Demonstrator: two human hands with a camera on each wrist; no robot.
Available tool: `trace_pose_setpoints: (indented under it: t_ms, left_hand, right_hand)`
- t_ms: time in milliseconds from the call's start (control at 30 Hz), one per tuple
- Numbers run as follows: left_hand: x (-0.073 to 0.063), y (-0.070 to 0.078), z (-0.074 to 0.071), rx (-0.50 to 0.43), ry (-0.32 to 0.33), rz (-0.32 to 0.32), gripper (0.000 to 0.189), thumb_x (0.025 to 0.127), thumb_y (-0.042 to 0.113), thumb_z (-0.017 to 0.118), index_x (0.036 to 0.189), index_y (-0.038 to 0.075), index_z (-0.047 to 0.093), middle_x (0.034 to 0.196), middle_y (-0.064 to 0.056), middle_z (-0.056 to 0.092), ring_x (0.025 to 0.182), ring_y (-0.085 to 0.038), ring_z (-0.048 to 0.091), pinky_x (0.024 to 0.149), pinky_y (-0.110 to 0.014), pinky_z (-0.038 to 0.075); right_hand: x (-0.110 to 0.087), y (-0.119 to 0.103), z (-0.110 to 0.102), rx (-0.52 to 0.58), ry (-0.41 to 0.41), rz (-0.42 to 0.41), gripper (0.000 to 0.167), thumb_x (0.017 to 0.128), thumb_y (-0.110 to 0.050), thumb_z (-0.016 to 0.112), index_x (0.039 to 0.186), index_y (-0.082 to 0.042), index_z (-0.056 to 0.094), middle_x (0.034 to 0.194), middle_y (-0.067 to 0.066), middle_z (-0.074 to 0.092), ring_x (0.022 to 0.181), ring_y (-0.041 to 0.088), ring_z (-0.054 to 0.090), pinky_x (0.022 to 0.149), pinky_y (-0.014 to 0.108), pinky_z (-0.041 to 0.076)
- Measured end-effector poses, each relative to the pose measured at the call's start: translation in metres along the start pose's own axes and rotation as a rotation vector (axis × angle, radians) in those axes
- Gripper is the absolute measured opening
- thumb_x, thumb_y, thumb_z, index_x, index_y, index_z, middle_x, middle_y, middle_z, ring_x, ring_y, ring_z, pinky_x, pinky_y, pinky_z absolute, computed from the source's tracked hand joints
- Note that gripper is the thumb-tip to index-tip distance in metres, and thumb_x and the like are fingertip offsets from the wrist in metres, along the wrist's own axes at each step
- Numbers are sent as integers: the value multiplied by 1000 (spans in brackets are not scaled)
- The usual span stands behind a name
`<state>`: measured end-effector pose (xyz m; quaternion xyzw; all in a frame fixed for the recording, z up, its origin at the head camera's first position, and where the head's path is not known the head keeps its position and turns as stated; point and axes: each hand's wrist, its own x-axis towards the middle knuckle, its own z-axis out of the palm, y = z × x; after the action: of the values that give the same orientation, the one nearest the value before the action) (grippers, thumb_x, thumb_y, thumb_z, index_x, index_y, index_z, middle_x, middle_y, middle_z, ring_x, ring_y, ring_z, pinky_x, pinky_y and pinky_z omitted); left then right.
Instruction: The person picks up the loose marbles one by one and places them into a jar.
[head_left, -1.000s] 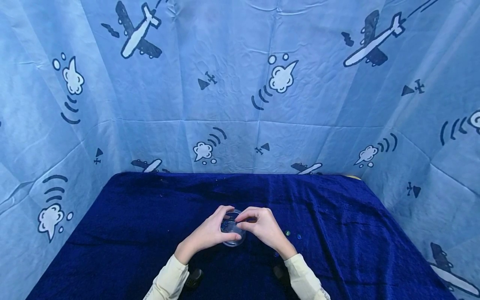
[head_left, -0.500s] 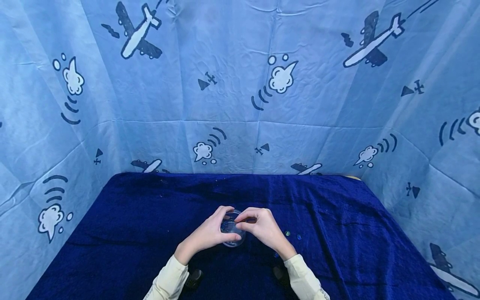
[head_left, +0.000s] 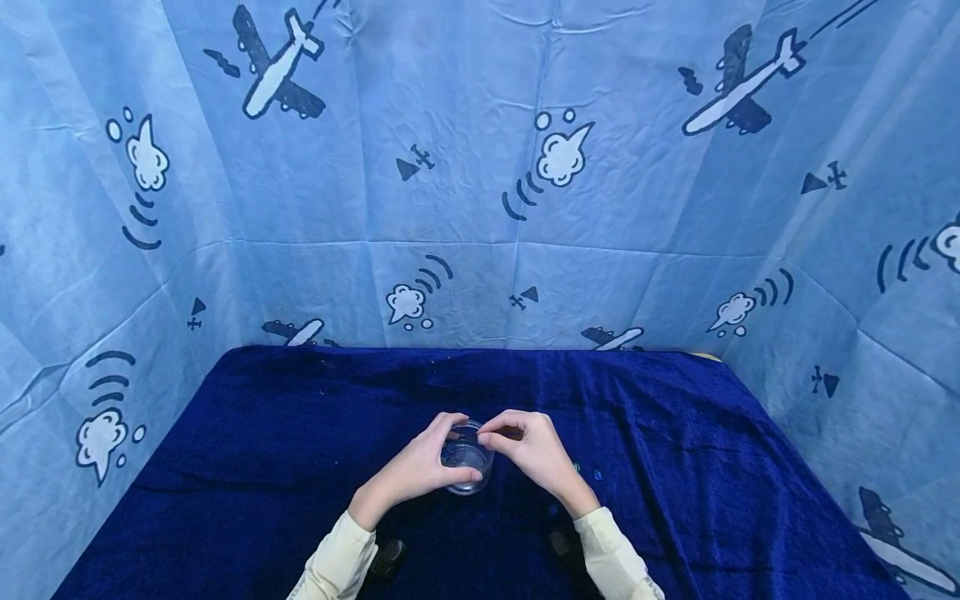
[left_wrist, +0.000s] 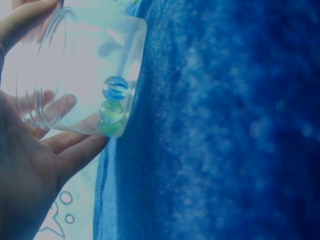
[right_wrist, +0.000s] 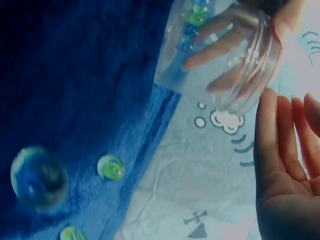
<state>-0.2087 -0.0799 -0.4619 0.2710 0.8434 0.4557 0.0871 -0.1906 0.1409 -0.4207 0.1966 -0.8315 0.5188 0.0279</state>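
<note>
My left hand grips a clear plastic jar, thumb on the near side and fingers round the far side. Inside it, against the base, lie several glass marbles: a blue-swirled marble and a green-yellow marble show in the left wrist view. My right hand is at the jar's right edge, its fingertips right by the rim. In the right wrist view its fingers are extended, and no marble shows between them and the thumb.
On the dark blue cloth, right of my right hand, lie a green marble and a blue marble. Another blue marble lies nearer me. A blue airplane-print curtain surrounds the table on the visible sides.
My right hand has drawn slightly right, from over the jar's mouth to its edge. The left hand and jar have stayed in place.
</note>
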Motion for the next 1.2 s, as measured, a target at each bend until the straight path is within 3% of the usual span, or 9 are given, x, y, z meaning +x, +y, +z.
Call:
trace_pose_setpoints:
  t_ms: [267,533,867,1100,1200]
  left_hand:
    - [-1,0,0,-2,4,16,81,86,44,81,147,4,45,139,-12,53,129,-31,58,105,-52,49]
    - [-1,0,1,7,10,25,81,86,43,82,147,4,46,141,-12,53,129,-31,58,105,-51,48]
    - [0,0,1,19,6,20,82,87,45,81,148,4,45,143,-12,52,130,-31,58,106,-52,47]
    - [1,2,0,9,-1,2,84,87,46,80,149,2,44,145,-13,50,131,-33,56,106,-53,47]
    - [1,3,0,10,-1,-9,84,87,47,80,149,4,44,145,-13,50,132,-33,56,106,-53,47]
  right_hand:
    - [0,1,-14,61,29,50,14,97,-12,74,101,1,78,96,8,76,86,30,74,76,28,60]
    - [0,1,-21,59,39,70,10,97,-13,73,99,-4,78,95,7,76,89,38,73,76,27,59]
    - [1,4,-28,22,18,95,9,97,-13,73,99,-6,78,94,5,76,83,18,73,77,35,61]
    - [2,12,-33,8,4,97,11,95,-9,74,100,0,78,92,7,76,84,28,74,73,27,59]
    - [2,17,-37,-31,-10,121,11,94,-8,74,101,1,78,93,5,76,83,26,73,73,27,58]
